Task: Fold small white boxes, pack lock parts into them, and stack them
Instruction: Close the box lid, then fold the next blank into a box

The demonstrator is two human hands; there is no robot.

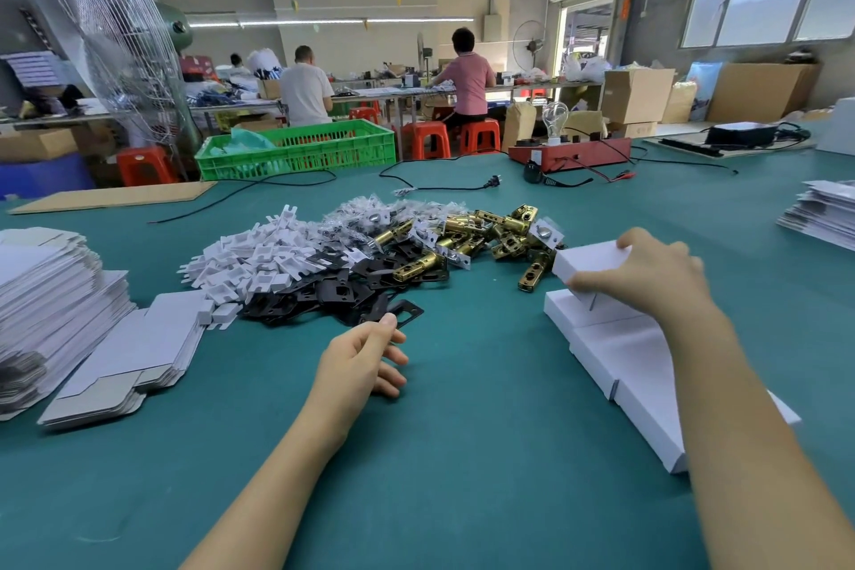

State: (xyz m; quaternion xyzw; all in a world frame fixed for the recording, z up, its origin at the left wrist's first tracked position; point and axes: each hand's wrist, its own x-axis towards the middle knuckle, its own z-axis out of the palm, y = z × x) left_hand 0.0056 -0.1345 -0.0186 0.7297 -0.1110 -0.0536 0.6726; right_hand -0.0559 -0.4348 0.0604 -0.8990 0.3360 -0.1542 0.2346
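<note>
My right hand [647,273] grips a closed small white box [587,262] from above, holding it just over a row of finished white boxes [615,352] at the right. My left hand [365,356] rests on the green table [462,454] with fingers loosely curled, its fingertips touching a black metal plate [407,312]. Behind lie a pile of black plates [333,287], white plastic pieces [259,255], bagged screws [370,218] and brass latch bolts [490,236].
Flat white box blanks [129,356] lie at the left beside a tall stack of blanks [51,301]. More blanks [823,208] sit at the far right. A green crate [300,148], a red test box with a bulb [569,148] and cables stand at the back.
</note>
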